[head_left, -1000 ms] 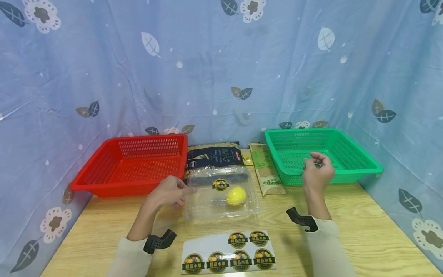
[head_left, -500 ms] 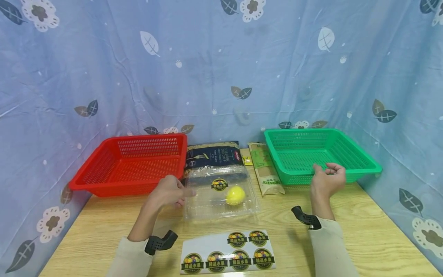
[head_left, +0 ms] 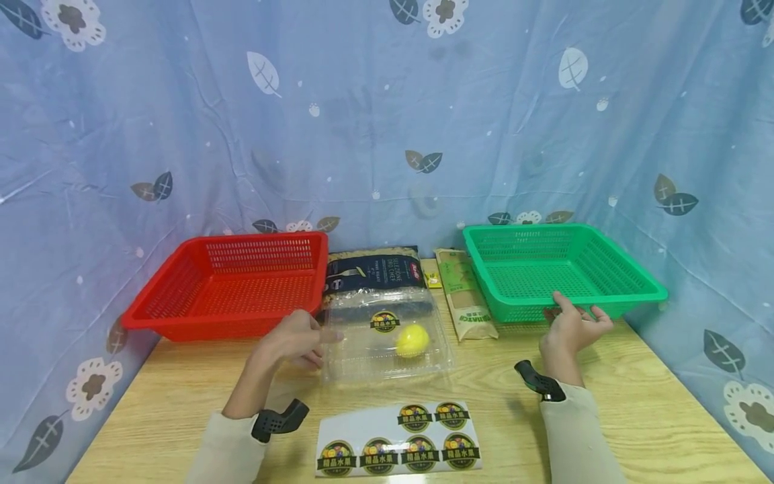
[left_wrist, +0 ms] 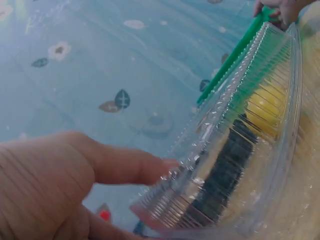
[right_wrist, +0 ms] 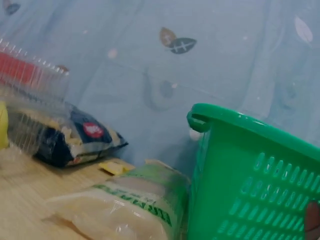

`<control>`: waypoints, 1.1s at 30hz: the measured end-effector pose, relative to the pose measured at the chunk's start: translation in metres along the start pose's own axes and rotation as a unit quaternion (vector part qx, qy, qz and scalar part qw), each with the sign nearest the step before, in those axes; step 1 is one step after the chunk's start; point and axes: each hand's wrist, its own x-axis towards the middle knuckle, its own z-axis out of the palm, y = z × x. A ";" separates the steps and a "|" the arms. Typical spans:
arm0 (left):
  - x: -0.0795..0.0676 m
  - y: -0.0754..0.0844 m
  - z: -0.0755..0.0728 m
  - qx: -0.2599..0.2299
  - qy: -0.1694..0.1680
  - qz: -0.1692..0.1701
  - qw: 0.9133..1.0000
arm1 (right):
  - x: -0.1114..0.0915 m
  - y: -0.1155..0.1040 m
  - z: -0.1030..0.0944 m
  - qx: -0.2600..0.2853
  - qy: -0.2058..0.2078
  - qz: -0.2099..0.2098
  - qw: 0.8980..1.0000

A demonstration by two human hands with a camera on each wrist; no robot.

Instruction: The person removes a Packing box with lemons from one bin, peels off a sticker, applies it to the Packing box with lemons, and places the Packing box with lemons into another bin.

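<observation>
The clear plastic box point(head_left: 363, 349) sits on the table point(head_left: 653, 403) at the centre, between the red basket point(head_left: 205, 327) and the green basket point(head_left: 520, 309), with a round label point(head_left: 385, 322) on top and one yellow fruit point(head_left: 412, 341) showing inside, toward the right. It is probably light and thin-walled, springy and rather slick, easily dented; low on the left and right sides looks the best hold, and the fruit may roll if it tips. The left grip point(head_left: 290, 339) lays one straight finger against its left edge; whether the others pinch it I cannot tell. The right grip point(head_left: 571, 329), fingers loose and spread, is at the green basket's near wall, contact unclear. A sticker sheet point(head_left: 357, 430) lies at the near side; a pasta bag point(head_left: 375, 272) and a tan-and-green packet point(head_left: 462, 296) lie farther back. The surface is pale wood grain, enclosed by a blue leaf-and-flower curtain point(head_left: 345, 121).
</observation>
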 end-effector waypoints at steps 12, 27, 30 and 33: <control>0.015 -0.020 0.010 -0.147 -0.087 -0.006 0.985 | -0.001 -0.010 -0.004 0.083 -0.023 0.110 0.990; 0.013 -0.008 0.016 -0.210 -0.069 0.030 0.975 | -0.002 -0.013 -0.004 0.122 -0.022 0.131 0.984; 0.009 -0.001 0.020 -0.213 -0.059 0.037 0.975 | -0.003 -0.015 -0.006 0.131 -0.025 0.136 0.982; 0.008 0.006 0.022 -0.220 -0.054 0.040 0.973 | -0.004 -0.016 -0.007 0.140 -0.042 0.140 0.979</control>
